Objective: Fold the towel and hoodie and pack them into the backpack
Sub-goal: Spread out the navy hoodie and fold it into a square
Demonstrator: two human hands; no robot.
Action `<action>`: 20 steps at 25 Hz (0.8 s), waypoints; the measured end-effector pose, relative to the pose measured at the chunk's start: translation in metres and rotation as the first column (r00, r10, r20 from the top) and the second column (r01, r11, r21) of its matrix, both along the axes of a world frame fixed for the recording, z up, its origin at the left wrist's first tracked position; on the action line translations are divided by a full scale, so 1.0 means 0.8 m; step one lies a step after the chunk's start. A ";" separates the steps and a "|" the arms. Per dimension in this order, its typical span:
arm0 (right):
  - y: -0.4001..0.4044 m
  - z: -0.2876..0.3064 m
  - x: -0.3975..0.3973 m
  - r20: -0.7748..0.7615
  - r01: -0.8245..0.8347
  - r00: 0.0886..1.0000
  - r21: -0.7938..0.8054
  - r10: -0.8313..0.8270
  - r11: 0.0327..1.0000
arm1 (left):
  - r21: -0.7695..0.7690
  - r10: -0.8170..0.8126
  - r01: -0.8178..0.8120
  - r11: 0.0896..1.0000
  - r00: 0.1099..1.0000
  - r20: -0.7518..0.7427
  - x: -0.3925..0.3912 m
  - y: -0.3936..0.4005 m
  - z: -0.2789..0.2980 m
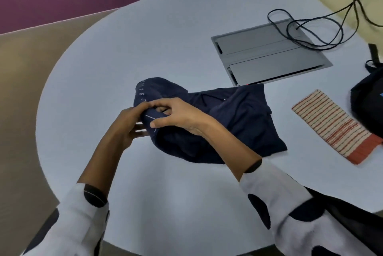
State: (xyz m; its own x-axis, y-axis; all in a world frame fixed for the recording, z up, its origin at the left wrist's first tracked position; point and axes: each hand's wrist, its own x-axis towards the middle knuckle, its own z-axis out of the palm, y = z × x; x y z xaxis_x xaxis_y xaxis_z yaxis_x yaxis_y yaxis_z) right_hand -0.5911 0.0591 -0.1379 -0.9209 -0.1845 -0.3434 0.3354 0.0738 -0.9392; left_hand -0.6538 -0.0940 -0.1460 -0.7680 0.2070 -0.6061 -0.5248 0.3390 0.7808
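While both hands work at its left end, the navy hoodie [228,123] lies partly folded near the desk [165,48] centre, bunched w/ white lettering showing on the raised hood part. Left hand [128,129] grips the fabric edge from the left, fingers curled under it; right hand [178,116] pinches the same bunched fold from above, thumb pressed along a thin white line on the cloth. Hands are close together, almost touching. Striped towel [331,125], folded into a narrow strip, cream w/ rust-red lines and a solid rust band at its near end, sits toward the right edge, apart from the hoodie. Black backpack [369,94] is at the right edge, just beside the towel, partly out of view. Grey rectangular cable hatch [269,52] is set into the desk beyond the hoodie, touching its far corner; black cables [310,25] loop over it. Desk is pale grey-blue, smooth, rounded on the left. Sleeves are white w/ black spots.
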 end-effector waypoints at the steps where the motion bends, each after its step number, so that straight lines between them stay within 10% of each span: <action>1: -0.015 -0.009 -0.003 0.036 -0.066 0.997 -0.017 0.067 0.998 | -0.042 0.081 -0.080 0.996 0.997 0.018 -0.003 -0.023 -0.019; 7: 0.017 -0.060 0.014 -0.066 0.240 0.970 0.349 -0.232 0.906 | -0.140 0.132 -0.131 0.981 0.991 -0.004 0.024 -0.102 -0.116; 9: 0.035 -0.078 0.040 0.047 0.263 0.946 0.459 -0.319 0.849 | -0.372 0.032 -0.114 0.921 0.976 -0.217 0.038 -0.099 -0.119; 12: 0.017 -0.096 0.086 0.229 -0.021 0.961 0.621 -0.156 0.784 | -0.640 -0.448 -0.153 0.753 0.594 -0.668 0.063 -0.090 -0.124; 15: -0.014 -0.121 0.103 -0.013 -0.022 0.997 0.882 0.070 0.471 | -0.816 -0.806 0.075 0.574 0.228 -0.546 0.090 -0.077 -0.140; 17: -0.024 -0.136 0.097 -0.151 0.084 0.963 0.955 0.224 0.284 | -0.908 -0.906 0.082 0.412 0.149 -0.397 0.095 -0.068 -0.149; 20: -0.021 -0.145 0.079 -0.222 0.193 0.903 0.974 0.367 0.114 | -0.905 -0.905 0.023 0.425 0.033 -0.425 0.095 -0.054 -0.153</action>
